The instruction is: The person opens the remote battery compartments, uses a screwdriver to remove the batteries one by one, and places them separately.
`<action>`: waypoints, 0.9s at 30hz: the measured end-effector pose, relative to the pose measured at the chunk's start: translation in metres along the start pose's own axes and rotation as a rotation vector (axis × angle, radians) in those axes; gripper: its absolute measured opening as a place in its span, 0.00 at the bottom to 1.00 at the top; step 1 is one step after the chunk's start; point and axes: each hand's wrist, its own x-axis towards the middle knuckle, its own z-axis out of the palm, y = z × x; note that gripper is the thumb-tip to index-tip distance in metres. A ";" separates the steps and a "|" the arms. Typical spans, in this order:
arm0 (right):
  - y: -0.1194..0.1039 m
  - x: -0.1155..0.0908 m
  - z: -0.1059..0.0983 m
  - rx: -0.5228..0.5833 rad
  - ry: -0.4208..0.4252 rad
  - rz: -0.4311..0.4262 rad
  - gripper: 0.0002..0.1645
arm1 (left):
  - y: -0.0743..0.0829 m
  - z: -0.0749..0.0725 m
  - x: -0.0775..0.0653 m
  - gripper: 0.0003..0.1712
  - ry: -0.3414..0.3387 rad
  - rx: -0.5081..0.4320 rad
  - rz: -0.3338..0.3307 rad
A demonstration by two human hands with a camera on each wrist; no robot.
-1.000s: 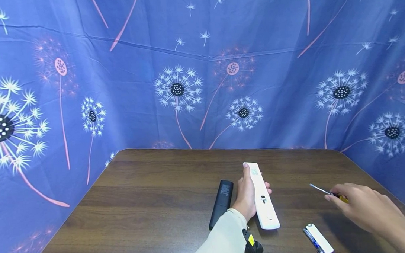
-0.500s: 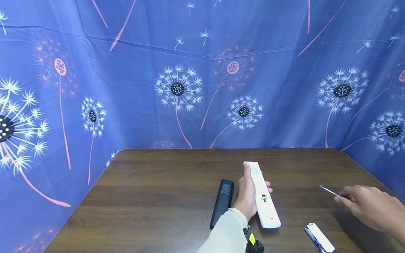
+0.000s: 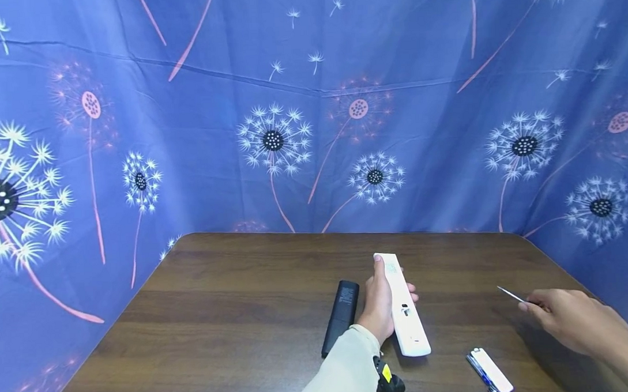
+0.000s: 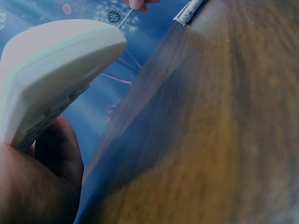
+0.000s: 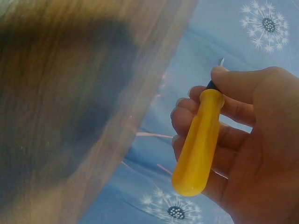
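My left hand (image 3: 379, 306) grips a white remote control (image 3: 407, 317), thumb along one long side and fingers curled round the other. The remote's back, with a printed label and a small dark opening, faces up in the head view. In the left wrist view its button side (image 4: 56, 109) is turned down. To the right, my right hand (image 3: 578, 316) holds a screwdriver (image 5: 198, 144) by its yellow handle, thumb at the black collar. Its metal shaft (image 3: 511, 294) points toward the remote, well apart from it. My right fingers hide the handle in the head view.
A black remote (image 3: 341, 319) lies on the brown wooden table (image 3: 235, 314), just left of my left wrist. Nearer the front right lies a narrow white piece (image 3: 492, 370) with slim blue items (image 3: 481, 370) along its left side. A blue dandelion-print cloth (image 3: 312, 132) hangs behind the table.
My right hand has drawn a little to the right with the screwdriver, whose shaft now looks thinner and slightly turned. My left hand keeps its hold on the white remote.
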 end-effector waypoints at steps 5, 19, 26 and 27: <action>0.003 -0.002 0.003 0.016 -0.044 0.021 0.13 | -0.001 0.002 0.000 0.46 0.007 0.000 -0.003; 0.018 -0.005 0.021 0.061 -0.200 0.089 0.13 | -0.001 0.002 0.000 0.47 0.012 0.004 -0.002; 0.019 -0.005 0.026 0.064 -0.215 0.087 0.12 | -0.001 0.000 0.002 0.47 0.007 0.001 -0.006; 0.019 -0.005 0.027 0.070 -0.224 0.093 0.13 | -0.001 0.000 0.002 0.48 0.006 0.001 -0.007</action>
